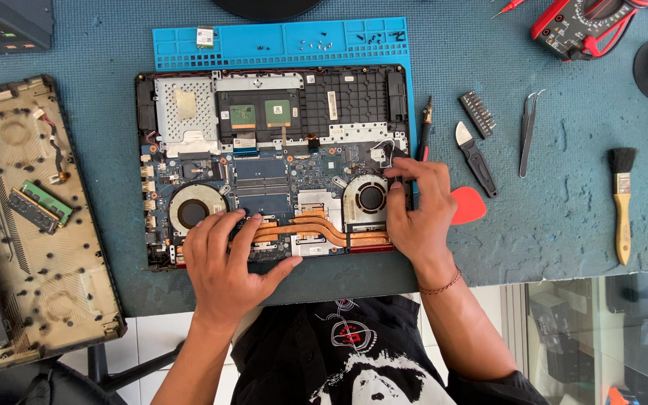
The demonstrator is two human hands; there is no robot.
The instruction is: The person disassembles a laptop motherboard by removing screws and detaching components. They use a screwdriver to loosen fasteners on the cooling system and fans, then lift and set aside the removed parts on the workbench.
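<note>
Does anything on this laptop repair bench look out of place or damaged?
Nothing looks damaged. The opened laptop sits square on the blue mat, with both hands, left hand and right hand, on its board. Two memory sticks lie loose on the removed bottom cover, set aside rather than spilled.

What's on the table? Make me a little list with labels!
Middle: opened laptop on a blue mat
Left hand: flat on the laptop's near edge, by the copper pipes
Right hand: beside the right fan, fingers on a dark tool
Left side: removed bottom cover with memory sticks
Right side: tweezers, brush, red pick, multimeter
</note>
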